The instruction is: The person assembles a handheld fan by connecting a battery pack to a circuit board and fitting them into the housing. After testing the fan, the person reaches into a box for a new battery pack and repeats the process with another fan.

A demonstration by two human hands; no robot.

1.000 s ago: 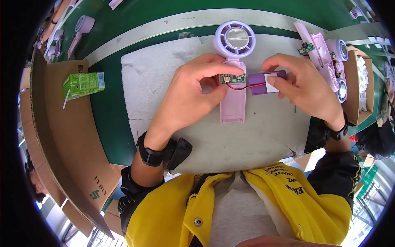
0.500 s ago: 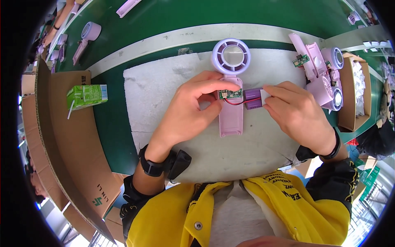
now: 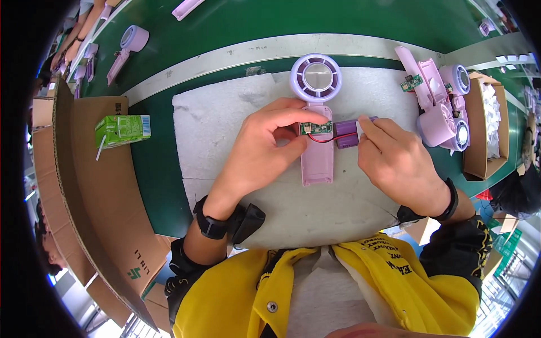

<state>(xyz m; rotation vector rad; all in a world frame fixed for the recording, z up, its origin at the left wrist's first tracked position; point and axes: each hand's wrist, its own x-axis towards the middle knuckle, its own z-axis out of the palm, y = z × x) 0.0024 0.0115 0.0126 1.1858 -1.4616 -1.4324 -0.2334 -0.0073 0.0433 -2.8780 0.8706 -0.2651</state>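
Note:
In front of me a lilac handheld fan (image 3: 316,79) lies with its round head away from me and its pink handle shell (image 3: 317,169) open. Across the handle is a small green circuit board (image 3: 321,128), gripped by the thumb and index finger of my left hand (image 3: 262,141). Red and black wires run from the board to a purple battery pack (image 3: 346,134) just right of the handle. My right hand (image 3: 403,155) pinches the battery's right end, where a small white piece (image 3: 360,130) shows at the fingertips. The fingers partly hide that end.
A white foam mat (image 3: 225,107) lies under the work. Several fan parts (image 3: 437,127) are piled at its right, beside a carton of white pieces (image 3: 468,163). At left stand a cardboard box (image 3: 107,197) and a green drink carton (image 3: 124,130). Another fan (image 3: 134,39) lies beyond the pale rail (image 3: 225,52).
My right hand has turned slightly, its fingers more curled at the battery's end. The left hand keeps its hold on the board. The fan beyond the rail has shifted a little to the right.

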